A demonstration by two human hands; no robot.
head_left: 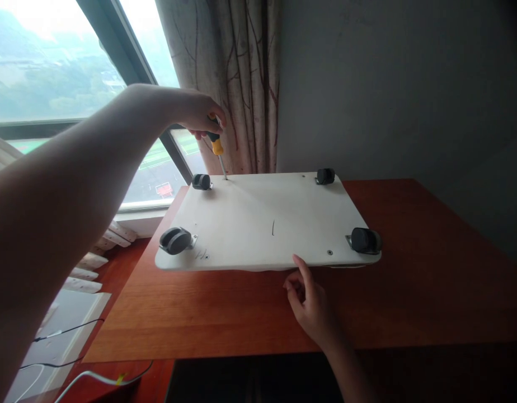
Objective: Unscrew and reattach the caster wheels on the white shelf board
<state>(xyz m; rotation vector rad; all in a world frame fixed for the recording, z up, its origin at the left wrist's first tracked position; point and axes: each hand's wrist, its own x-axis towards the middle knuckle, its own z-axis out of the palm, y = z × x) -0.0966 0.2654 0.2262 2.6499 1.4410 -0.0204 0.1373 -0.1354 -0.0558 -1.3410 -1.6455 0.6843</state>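
A white board (258, 212) lies flat on the wooden table, with a dark caster wheel near each corner, such as the front-left caster (176, 240) and the front-right caster (365, 240). My left hand (202, 115) is wrapped round the handle of a yellow and black screwdriver (217, 146). Its shaft slants down, and the tip meets a screw spot at the board's far edge, beside the back-left caster (201, 181). At the near edge, my right hand (309, 299) rests its extended index finger against the board; the other fingers are curled, with nothing seen in them.
The reddish-brown table (225, 313) extends on both sides of the board. Behind it hang a patterned curtain (245, 84) and a grey wall (393, 95). A window (52, 67) is at left. Cables (90, 374) lie at the lower left below the table edge.
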